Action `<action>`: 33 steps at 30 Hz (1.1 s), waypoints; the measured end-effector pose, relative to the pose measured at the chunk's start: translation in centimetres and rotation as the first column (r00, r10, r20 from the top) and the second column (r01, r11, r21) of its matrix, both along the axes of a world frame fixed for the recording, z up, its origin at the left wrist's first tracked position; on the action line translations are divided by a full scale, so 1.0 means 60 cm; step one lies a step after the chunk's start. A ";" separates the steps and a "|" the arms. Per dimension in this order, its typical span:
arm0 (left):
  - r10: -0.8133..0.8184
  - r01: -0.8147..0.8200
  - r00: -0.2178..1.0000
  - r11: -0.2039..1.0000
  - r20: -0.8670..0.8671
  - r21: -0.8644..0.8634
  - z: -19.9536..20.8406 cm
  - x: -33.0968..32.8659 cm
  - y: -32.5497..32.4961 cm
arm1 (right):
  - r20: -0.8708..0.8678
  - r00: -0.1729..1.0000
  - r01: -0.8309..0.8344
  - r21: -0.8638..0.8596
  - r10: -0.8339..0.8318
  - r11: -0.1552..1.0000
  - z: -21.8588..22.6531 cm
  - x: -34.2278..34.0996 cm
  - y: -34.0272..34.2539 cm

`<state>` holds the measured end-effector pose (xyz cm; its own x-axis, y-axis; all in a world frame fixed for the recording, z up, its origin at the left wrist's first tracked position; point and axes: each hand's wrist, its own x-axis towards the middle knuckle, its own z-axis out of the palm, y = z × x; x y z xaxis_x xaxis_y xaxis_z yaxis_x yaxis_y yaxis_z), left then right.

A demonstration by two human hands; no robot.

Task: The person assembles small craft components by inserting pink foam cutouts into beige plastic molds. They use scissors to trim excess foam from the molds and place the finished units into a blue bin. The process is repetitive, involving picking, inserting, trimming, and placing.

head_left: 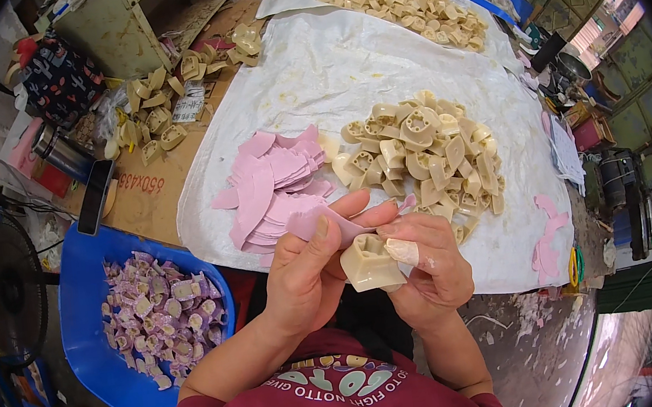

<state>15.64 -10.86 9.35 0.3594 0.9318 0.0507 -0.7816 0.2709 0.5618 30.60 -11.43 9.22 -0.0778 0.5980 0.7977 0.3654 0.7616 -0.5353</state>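
Observation:
In front of my chest, both hands come together over the near edge of the table. Curled fingers and thumb of my left hand (298, 279) pinch a thin, curved pink strip (345, 232). My right hand (435, 275) grips a glossy beige moulded part (371, 271), hollow and open at the top, close beside the strip. White tape wraps one right finger. Just beyond my left hand lies a stack of flat pink strips (258, 207). A heap of similar beige parts (416, 145) sits beyond my right hand.
A white sheet (311, 68) covers the table, with another beige heap (415, 0) at its far end. Lower left, a blue tub (84, 335) holds pink-covered pieces (165, 306). A phone (96, 197) stands by cardboard at left; a fan (2, 289) is nearby. Pink scraps (547, 238) lie right.

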 end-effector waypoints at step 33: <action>0.177 0.118 0.496 0.956 -0.850 0.268 -0.022 -0.018 0.023 | 0.585 0.792 0.261 -0.071 -0.171 0.963 0.022 0.016 0.017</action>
